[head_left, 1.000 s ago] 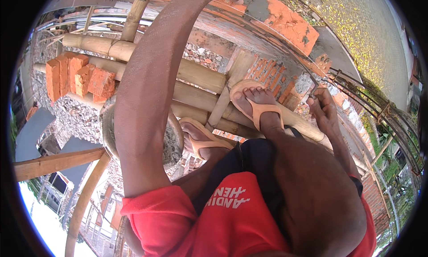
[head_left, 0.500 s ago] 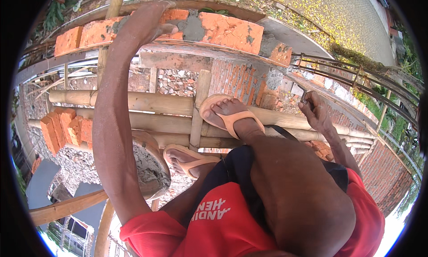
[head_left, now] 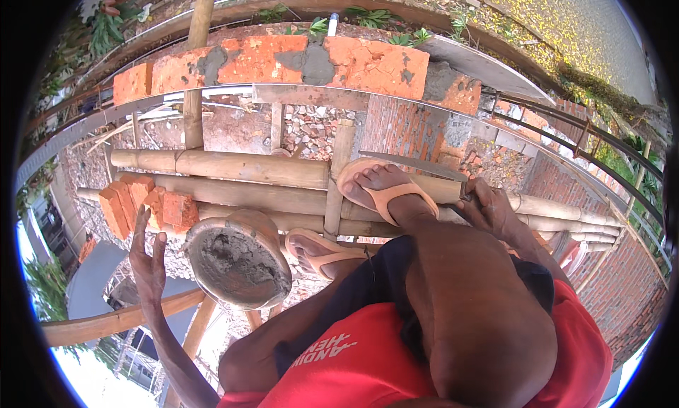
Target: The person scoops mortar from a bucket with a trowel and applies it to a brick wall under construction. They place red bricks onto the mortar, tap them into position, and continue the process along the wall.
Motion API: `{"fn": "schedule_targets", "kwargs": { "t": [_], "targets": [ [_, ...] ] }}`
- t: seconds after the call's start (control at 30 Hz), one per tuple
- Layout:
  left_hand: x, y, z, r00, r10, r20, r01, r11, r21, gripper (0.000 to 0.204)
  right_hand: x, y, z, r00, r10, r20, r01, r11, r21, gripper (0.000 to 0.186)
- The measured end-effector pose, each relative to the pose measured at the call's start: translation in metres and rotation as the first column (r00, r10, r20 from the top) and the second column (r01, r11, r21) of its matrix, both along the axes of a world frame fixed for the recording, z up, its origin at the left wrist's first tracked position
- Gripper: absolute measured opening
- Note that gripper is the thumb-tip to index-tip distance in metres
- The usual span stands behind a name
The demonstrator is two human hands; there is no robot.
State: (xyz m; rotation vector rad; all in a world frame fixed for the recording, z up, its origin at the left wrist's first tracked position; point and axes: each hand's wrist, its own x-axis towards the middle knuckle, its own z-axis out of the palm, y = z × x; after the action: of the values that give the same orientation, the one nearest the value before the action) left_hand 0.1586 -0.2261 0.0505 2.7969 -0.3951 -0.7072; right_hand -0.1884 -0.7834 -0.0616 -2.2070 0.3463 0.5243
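Observation:
My left hand (head_left: 149, 263) is at the left, fingers apart and holding nothing, close to a small stack of orange bricks (head_left: 180, 210). Beside it sits a round basin (head_left: 286, 284) with grey wet mortar (head_left: 237, 256) in it. My right hand (head_left: 491, 210) is closed round the handle of a trowel (head_left: 417, 165), whose flat blade points left past my sandalled foot. Ahead, a course of orange bricks (head_left: 375, 65) lies along the wall top, with grey mortar (head_left: 317, 63) in the joints and smeared on some faces.
Bamboo poles (head_left: 233, 167) form the platform under my feet, with an upright wooden piece (head_left: 339, 167) across them. A thin string line (head_left: 233, 87) runs along the brick course. Dark steel bars (head_left: 552, 121) stick out at the right. Rubble (head_left: 311, 128) lies below.
My left hand has left the brick course and come back to beside the brick stack. My right hand has moved slightly left and lower, and the trowel blade now shows broadside.

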Motion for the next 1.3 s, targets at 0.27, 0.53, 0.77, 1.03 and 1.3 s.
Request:
{"fn": "schedule_targets", "kwargs": {
  "t": [0.27, 0.53, 0.77, 1.03, 1.3],
  "targets": [
    [-0.196, 0.111, -0.037, 0.62, 0.763, -0.18, -0.748, 0.507, -0.428, 0.068, 0.054, 0.013, -0.003, 0.976, 0.109, -0.19, -0.106, 0.994, 0.026, 0.041],
    [-0.274, 0.091, -0.116, 0.294, 0.8, -0.523, -0.747, -0.149, -0.648, 0.054, 0.081, 0.0, -0.035, 0.967, -0.001, 0.254, 0.093, 0.932, -0.35, 0.022],
    [-0.261, 0.084, -0.126, 0.253, 0.767, -0.589, -0.683, -0.289, -0.67, 0.059, 0.097, 0.025, -0.044, 0.994, 0.082, 0.072, -0.05, 0.929, -0.367, 0.017],
    [-0.235, 0.022, -0.094, 0.307, 0.816, -0.49, -0.592, -0.239, -0.77, 0.05, 0.201, 0.138, 0.066, 0.625, 0.691, 0.362, -0.538, 0.718, -0.441, 0.016],
    [-0.234, -0.028, -0.073, 0.375, 0.869, -0.322, -0.62, -0.024, -0.784, 0.049, 0.246, 0.286, 0.058, -0.033, 0.987, 0.155, -0.525, 0.115, -0.843, 0.032]
  ]
}}
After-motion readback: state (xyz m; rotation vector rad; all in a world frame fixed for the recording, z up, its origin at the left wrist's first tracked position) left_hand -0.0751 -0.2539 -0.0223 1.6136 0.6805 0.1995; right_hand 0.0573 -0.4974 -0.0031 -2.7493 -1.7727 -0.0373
